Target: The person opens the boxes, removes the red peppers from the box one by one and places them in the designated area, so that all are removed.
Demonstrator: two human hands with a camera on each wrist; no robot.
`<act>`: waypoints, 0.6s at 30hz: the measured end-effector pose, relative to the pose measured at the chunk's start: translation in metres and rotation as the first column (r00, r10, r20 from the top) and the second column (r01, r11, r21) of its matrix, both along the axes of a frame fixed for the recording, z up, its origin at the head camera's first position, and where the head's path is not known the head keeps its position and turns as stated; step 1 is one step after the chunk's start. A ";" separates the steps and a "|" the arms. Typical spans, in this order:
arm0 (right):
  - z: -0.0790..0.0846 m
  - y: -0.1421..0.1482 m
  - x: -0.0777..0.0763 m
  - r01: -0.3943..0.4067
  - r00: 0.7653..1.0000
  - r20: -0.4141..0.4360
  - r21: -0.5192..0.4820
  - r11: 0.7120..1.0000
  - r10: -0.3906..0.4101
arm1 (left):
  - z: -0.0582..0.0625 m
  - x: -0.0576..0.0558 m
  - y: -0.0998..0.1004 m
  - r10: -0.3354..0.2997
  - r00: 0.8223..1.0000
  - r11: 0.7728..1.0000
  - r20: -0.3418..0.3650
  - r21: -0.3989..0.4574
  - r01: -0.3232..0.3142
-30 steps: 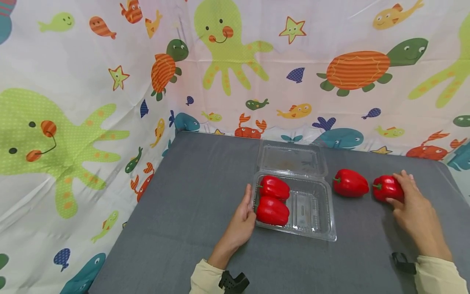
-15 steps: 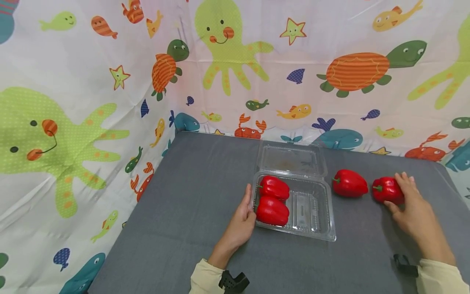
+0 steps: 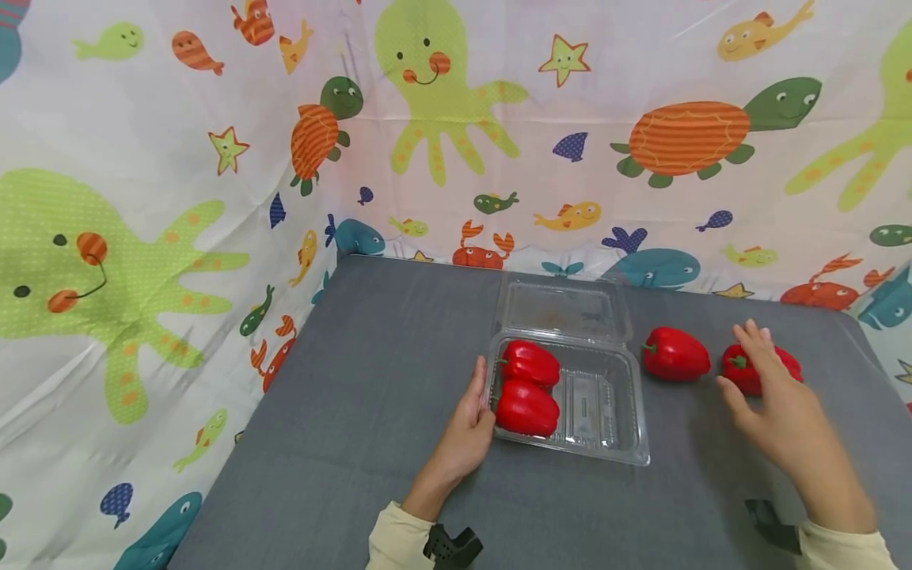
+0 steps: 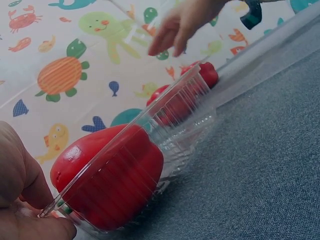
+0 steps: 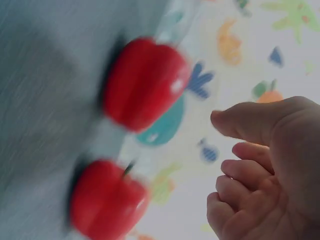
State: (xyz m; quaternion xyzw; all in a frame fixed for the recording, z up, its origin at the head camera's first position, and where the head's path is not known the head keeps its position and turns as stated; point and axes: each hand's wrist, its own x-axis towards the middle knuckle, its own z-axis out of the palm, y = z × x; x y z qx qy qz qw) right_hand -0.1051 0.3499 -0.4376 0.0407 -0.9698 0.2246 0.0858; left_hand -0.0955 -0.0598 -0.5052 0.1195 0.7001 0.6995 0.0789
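Note:
My left hand [image 3: 463,435] pinches the left rim of a clear plastic clamshell container [image 3: 606,455], its thumb and fingers at the edge in the left wrist view. Two red bell peppers [image 3: 530,363] lie in the left part of the container, one behind the other. My right hand [image 3: 791,419] hovers over the table with fingers spread loosely and nothing in them. Partly hidden behind it is the rightmost bell pepper [image 3: 789,362]. Another bell pepper [image 3: 675,355] lies between that one and the container. Both loose peppers show in the right wrist view, blurred.
The container's lid [image 3: 563,307] lies folded back toward the wall. A grey cloth covers the table [image 3: 356,380]. Behind and to the left hangs a white curtain [image 3: 271,47] printed with sea animals.
My right hand has let go of the rightmost pepper, lifted off it and moved slightly left. My left hand stays on the container.

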 end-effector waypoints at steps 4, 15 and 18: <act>0.013 -0.028 0.005 -0.061 0.996 -0.062 -0.036 0.997 0.059 | -0.001 -0.001 0.000 -0.002 1.000 1.000 -0.005 -0.001 0.002; 0.028 -0.092 0.015 -0.232 0.962 -0.160 -0.041 0.972 0.223 | -0.001 0.000 -0.001 0.000 1.000 1.000 -0.011 -0.007 0.000; 0.028 -0.102 0.014 -0.251 0.961 -0.131 -0.049 0.967 0.243 | -0.001 0.000 -0.001 0.001 1.000 1.000 -0.015 -0.004 -0.001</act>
